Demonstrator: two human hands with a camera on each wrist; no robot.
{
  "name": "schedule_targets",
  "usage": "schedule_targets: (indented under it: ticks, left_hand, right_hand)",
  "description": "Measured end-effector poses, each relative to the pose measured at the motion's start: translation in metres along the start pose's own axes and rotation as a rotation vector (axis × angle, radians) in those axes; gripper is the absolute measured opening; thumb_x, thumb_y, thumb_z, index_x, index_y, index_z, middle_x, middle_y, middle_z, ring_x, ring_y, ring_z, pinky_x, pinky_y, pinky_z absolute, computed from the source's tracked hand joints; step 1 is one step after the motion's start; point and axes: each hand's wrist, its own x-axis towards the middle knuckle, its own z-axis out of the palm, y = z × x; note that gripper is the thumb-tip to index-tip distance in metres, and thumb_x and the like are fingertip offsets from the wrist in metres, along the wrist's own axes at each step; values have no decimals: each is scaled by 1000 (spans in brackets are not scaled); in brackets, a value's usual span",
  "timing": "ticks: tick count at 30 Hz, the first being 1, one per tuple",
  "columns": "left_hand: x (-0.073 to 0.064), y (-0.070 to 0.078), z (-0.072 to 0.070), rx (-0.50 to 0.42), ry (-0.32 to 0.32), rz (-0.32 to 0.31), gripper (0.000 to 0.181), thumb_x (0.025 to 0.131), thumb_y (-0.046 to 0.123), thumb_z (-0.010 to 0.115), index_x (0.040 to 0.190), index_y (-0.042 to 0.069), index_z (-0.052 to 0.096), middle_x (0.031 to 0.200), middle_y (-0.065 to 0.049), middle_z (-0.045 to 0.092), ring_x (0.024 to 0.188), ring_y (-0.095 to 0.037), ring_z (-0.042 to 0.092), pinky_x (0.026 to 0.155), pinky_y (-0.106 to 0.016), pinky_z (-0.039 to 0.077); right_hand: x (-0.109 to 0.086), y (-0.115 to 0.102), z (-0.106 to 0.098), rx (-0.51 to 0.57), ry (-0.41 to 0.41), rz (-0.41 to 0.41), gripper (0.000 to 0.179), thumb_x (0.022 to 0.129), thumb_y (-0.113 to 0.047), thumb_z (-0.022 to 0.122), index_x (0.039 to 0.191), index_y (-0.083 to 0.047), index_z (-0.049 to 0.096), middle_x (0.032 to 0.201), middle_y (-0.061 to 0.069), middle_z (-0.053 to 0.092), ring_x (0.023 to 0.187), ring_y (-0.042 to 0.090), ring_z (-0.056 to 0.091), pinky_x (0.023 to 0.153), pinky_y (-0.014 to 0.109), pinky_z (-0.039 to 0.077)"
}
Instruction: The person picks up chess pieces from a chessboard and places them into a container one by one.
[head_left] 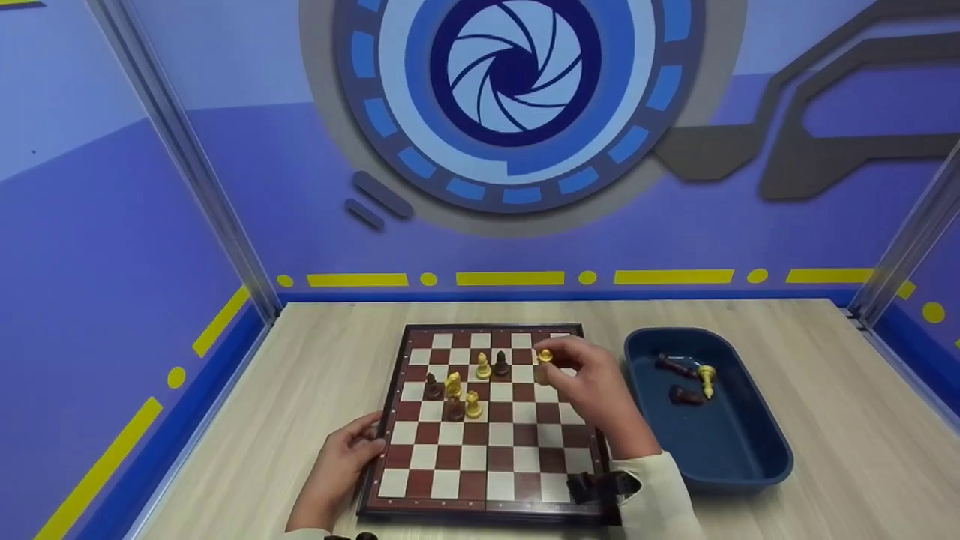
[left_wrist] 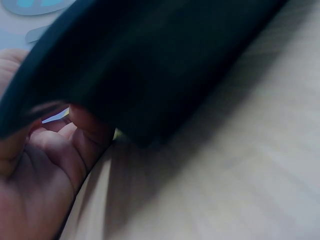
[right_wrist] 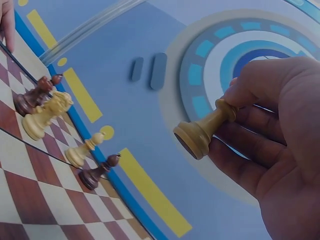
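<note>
At the lower left of the head view, a left hand (head_left: 337, 461) touches the left edge of a brown-and-white chessboard (head_left: 501, 435) that lies on a pale wooden surface (head_left: 322, 352). Thumb and fingers bend toward the rim; the left wrist view is dark and blurred, so I cannot tell whether this grip is closed round the edge or merely lies against it.

Near the middle of the frame, six pieces stand in a loose group. From the left: a dark piece (head_left: 433, 386), a pale knight (head_left: 453, 384), a second dark piece (head_left: 454, 409), a pale short piece (head_left: 472, 405), a pale pointed piece (head_left: 483, 365) and a dark pointed piece (head_left: 501, 364).

Right of that group, over the board's upper right squares, is a pale held piece (right_wrist: 204, 129), much nearer the right hand (head_left: 592, 375) than the left. It lies at the left end of the right grip, with thumb and fingers pinching its head. Its long axis runs close to that of the standing pieces, base lowest; the underside shows in the right wrist view, so the base is clear of the squares. That gap, I judge, matters most.

At the right of the frame, a blue tray (head_left: 724, 442) holds three pieces lying down.
</note>
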Motion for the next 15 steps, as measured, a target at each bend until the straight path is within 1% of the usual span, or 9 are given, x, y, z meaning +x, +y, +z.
schedule_targets:
  ticks: [3,7,12,15]
  left_hand:
    - [1,0,-1,19,-4,0,52,91,0,57,140,-7,43,113,-17,58,94,-14,61,76,-25,54]
    - [2,1,-1,50,3,-2,52,90,1,58,140,-7,44,112,-17,59,93,-13,61,76,-24,54]
    - [2,2,1,60,27,-14,53,89,0,59,140,-7,45,111,-17,61,92,-15,62,75,-24,54]
    - [2,2,2,54,42,-29,52,89,-1,58,139,-5,46,110,-16,61,92,-15,62,75,-24,54]
  right_hand:
    - [0,2,-5,-7,12,20,26,87,-4,66,109,-16,72,104,-2,71,92,13,66,80,30,55]
    - [1,5,-11,-5,32,34,27,87,-3,66,108,-19,72,101,-1,72,87,11,66,76,24,54]
    - [0,7,-21,8,46,57,27,88,-6,66,110,-20,72,96,-1,72,85,10,66,73,24,53]
    - [0,9,-26,6,58,77,26,87,-7,67,110,-19,72,97,1,72,86,11,66,71,24,53]
